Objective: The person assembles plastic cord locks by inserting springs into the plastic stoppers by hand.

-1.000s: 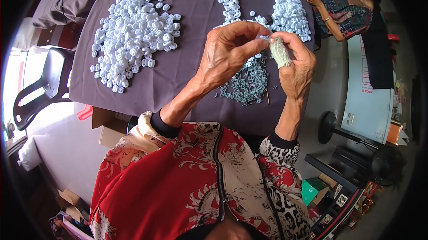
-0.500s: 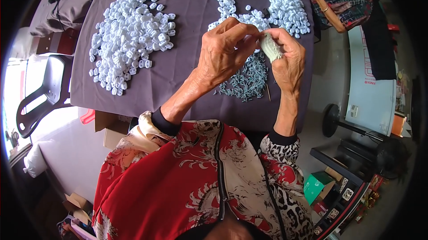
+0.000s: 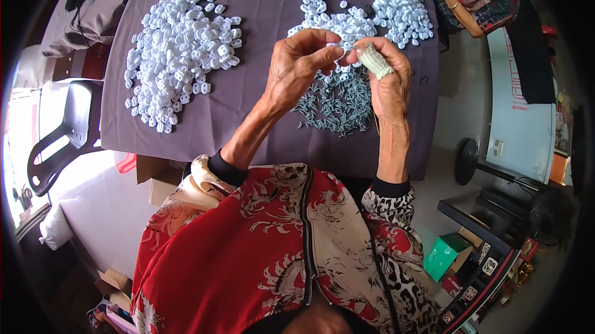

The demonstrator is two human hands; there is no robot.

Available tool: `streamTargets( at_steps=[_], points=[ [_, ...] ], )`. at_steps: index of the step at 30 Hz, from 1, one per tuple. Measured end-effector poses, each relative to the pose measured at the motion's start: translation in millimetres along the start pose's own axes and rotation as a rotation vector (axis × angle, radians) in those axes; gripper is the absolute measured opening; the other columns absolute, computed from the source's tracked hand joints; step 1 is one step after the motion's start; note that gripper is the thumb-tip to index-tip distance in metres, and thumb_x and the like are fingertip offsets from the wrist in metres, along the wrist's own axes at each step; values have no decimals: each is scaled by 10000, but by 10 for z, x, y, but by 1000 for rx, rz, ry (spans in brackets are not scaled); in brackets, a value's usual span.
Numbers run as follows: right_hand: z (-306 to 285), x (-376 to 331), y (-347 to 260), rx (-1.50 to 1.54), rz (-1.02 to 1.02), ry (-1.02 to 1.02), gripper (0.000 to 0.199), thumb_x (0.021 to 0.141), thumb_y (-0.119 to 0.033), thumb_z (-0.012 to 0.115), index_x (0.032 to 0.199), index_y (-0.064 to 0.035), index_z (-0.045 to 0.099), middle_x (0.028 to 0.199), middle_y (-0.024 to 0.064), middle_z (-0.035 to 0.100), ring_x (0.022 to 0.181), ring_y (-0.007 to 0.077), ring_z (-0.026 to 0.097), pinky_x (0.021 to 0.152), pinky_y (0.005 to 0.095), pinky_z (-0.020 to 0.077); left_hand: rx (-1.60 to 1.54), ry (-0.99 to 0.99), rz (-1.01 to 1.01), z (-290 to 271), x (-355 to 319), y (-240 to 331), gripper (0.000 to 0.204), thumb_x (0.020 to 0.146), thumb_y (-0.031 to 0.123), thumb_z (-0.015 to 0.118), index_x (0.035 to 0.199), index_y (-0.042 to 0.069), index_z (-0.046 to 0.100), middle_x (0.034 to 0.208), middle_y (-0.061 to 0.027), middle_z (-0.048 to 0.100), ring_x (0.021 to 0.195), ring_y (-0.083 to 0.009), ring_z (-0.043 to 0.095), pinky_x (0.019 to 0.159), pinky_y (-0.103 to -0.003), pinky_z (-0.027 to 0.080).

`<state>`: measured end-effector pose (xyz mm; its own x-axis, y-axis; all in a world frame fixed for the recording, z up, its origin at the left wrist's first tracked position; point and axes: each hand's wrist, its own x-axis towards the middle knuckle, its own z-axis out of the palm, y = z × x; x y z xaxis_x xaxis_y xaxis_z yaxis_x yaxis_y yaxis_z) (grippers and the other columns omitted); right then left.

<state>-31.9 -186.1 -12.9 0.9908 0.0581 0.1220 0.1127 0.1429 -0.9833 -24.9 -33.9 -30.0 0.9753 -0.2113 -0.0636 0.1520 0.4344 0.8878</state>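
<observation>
two hands pinch a small white piece above a table full of little parts

the left hand (image 3: 296, 68) and the right hand (image 3: 389, 80) meet in the air over the purple cloth (image 3: 260, 5), fingertips pressed together on one small white piece (image 3: 343, 55), which sits right between them so both can work on it. the right hand has a pale green cover (image 3: 374, 60) on one finger, likely so it does not get sore. just under the hands lies a pile of grey screws (image 3: 338, 101), close by so they are easy to grab. more white pieces (image 3: 396, 5) lie just past the hands, and a big heap of white pieces (image 3: 180, 48) sits well apart on the left, kept away from the others. another person's arm (image 3: 452, 5) rests at the far right corner.
</observation>
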Motion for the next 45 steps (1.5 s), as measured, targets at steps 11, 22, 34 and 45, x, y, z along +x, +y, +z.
streamTargets(
  at_steps=[11,22,34,45],
  points=[
    [85,-56,-91,-684,-314,34,154,774,-25,539,919,-16,590,822,30,608,749,106,573,692,243,447,-217,-72,-154,34,-52,61,134,781,111,635,853,3,602,709,-25,574,600,-90,514,558,-224,438],
    [40,-67,-59,-621,-186,-14,153,742,-3,540,892,-33,542,822,84,607,739,219,587,662,300,455,-133,-41,-102,77,-21,34,111,750,94,633,778,5,572,648,-29,559,531,-78,495,499,-199,395],
    [33,-58,-51,-616,-262,-66,130,771,-22,513,901,-19,519,826,89,603,758,211,602,676,302,460,-244,-53,-212,59,-13,9,113,776,91,601,814,-10,569,652,-30,534,528,-91,475,492,-227,391],
    [-103,-2,-90,-538,-95,-201,110,773,-50,524,878,-16,519,775,65,588,714,161,599,643,274,454,154,-66,74,27,-39,50,143,791,117,593,869,1,624,687,-21,597,533,-49,477,475,-193,384]
  ],
)
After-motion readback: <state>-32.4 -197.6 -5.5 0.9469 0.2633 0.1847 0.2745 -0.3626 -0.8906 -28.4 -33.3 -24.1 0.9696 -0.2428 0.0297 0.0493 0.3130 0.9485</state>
